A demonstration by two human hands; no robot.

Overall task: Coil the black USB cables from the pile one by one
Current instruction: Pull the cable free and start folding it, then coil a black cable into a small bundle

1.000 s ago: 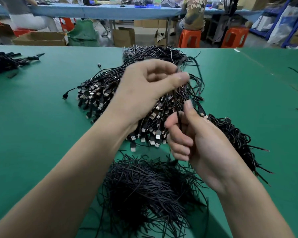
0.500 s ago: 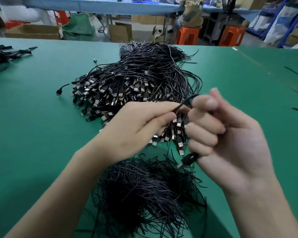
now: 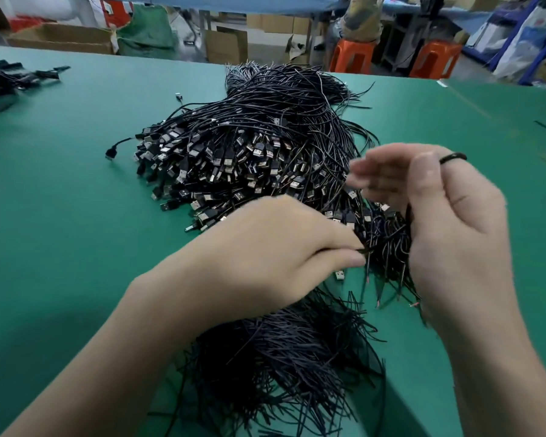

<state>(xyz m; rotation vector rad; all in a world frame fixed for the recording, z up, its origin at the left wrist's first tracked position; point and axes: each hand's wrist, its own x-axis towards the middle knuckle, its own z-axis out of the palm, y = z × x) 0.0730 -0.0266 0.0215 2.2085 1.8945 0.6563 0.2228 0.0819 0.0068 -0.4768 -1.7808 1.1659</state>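
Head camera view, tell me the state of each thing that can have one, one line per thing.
left hand, pinching the held cable between fingertips.
right hand, raised, held cable looped over one finger; other fingers blurred.
held cable, one loop formed, not yet coiled.
cable pile, heaped on the table, uncoiled.
short black strands, loose heap nearest the camera.
cardboard box, open.

We share one wide-angle view from the person's head, facing forward and down, close over the green table (image 3: 76,234) and cable pile (image 3: 249,146).
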